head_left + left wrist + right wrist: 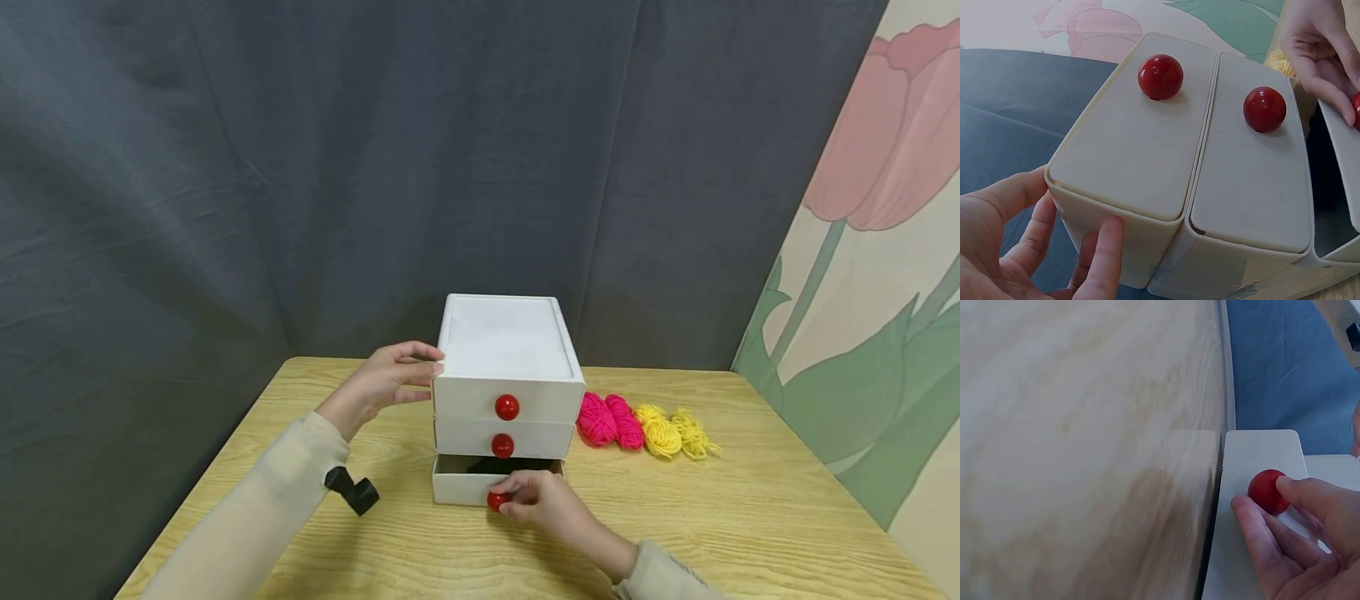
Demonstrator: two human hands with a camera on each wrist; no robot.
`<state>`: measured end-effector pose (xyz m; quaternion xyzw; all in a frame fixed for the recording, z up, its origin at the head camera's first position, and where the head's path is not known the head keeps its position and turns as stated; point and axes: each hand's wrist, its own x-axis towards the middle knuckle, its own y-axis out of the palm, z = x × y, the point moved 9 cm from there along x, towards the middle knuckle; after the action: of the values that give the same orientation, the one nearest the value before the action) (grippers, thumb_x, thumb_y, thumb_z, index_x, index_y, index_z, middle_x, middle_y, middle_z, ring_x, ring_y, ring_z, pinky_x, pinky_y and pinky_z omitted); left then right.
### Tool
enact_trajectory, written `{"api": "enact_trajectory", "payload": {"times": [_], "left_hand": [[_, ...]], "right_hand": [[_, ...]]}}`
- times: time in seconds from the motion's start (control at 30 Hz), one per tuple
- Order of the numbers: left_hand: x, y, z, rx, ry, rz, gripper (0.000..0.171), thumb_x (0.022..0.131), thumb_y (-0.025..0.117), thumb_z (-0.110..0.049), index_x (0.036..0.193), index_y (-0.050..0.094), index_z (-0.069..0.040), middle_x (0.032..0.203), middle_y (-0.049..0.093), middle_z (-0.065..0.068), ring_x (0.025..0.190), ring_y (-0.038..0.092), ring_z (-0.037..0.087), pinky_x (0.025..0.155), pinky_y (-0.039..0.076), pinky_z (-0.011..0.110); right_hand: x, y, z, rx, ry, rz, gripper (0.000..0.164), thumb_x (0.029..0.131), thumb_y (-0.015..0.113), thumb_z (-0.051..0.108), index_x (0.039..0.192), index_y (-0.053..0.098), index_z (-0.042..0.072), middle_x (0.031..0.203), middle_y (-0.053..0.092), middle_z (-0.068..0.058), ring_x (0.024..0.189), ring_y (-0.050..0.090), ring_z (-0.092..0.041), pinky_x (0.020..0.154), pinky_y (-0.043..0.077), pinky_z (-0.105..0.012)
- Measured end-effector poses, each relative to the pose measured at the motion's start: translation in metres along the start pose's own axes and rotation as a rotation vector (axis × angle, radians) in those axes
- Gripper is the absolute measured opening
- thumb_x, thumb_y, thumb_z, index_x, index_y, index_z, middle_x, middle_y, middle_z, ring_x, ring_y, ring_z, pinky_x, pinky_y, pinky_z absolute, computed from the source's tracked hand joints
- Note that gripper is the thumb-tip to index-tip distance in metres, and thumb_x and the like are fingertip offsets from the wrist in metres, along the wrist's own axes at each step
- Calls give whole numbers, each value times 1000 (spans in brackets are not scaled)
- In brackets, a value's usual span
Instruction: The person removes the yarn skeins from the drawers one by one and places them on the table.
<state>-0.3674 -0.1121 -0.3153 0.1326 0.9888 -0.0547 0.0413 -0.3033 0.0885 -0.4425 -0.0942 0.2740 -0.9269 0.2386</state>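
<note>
A white three-drawer box (502, 333) with round red knobs stands on the table. Its bottom drawer (459, 490) is pulled part way out, and something dark shows inside. The top drawer (1124, 144) and the middle drawer (1250, 181) are closed. My right hand (551, 508) pinches the red knob (1267, 491) of the bottom drawer between thumb and fingers. At the box's left side is my left hand (386, 383), its fingers extended; in the left wrist view the fingers (1105, 262) touch the side wall by the top drawer.
Right of the box lie pink yarn skeins (611, 421) and yellow yarn skeins (671, 432) on the wooden table (750, 500). A dark curtain (375, 167) hangs behind, and a wall with painted tulips (877, 250) is at the right.
</note>
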Motion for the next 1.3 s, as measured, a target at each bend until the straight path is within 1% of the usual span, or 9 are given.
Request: {"api": "enact_trajectory", "payload": {"times": [0.13, 0.37, 0.6, 0.83, 1.03, 1.2, 1.3], "left_hand": [[0, 0, 0, 1, -1, 2, 26, 92, 67, -13, 116, 60, -8, 106, 61, 5, 91, 61, 21, 88, 56, 38], [0, 0, 0, -9, 2, 8, 25, 91, 67, -14, 115, 61, -8, 105, 61, 5, 90, 61, 21, 89, 56, 39], [0, 1, -1, -1, 3, 2, 23, 92, 67, -14, 114, 61, -10, 107, 61, 5, 93, 61, 23, 88, 56, 38], [0, 0, 0, 2, 5, 13, 25, 92, 67, -15, 115, 61, -8, 107, 61, 6, 93, 61, 22, 91, 55, 41], [-1, 0, 0, 3, 13, 18, 27, 92, 67, -15, 116, 60, -6, 106, 61, 6, 91, 61, 20, 92, 55, 40], [-1, 0, -1, 4, 13, 18, 28, 92, 67, -15, 117, 60, -6, 106, 62, 6, 91, 61, 20, 92, 54, 42], [-1, 0, 0, 1, 3, 11, 27, 91, 67, -15, 116, 60, -8, 107, 62, 6, 94, 61, 22, 89, 56, 39]], "right_hand": [[-5, 2, 2, 11, 3, 4, 18, 85, 73, 10, 103, 74, 11, 100, 72, -6, 75, 64, -7, 65, 54, -17], [-14, 5, 4, 20, -2, 2, 18, 84, 74, 8, 103, 74, 10, 98, 72, -6, 72, 62, -3, 62, 53, -16], [-22, 11, 6, 76, 18, 25, 20, 85, 73, 6, 105, 73, 9, 99, 71, -7, 71, 61, -4, 61, 52, -16], [-31, 14, 9, 91, 24, 35, 21, 85, 72, 7, 106, 73, 9, 95, 71, -4, 70, 60, -3, 61, 52, -17], [-36, 17, 6, 130, 55, 45, 22, 85, 72, 6, 107, 73, 12, 98, 71, -2, 75, 63, -6, 66, 53, -17], [-37, 19, 5, 135, 53, 46, 22, 86, 72, 6, 107, 73, 12, 99, 71, -2, 77, 64, -6, 68, 53, -16], [-37, 18, 5, 133, 51, 47, 23, 85, 72, 7, 108, 72, 12, 98, 71, -3, 77, 64, -5, 68, 53, -17]]}}
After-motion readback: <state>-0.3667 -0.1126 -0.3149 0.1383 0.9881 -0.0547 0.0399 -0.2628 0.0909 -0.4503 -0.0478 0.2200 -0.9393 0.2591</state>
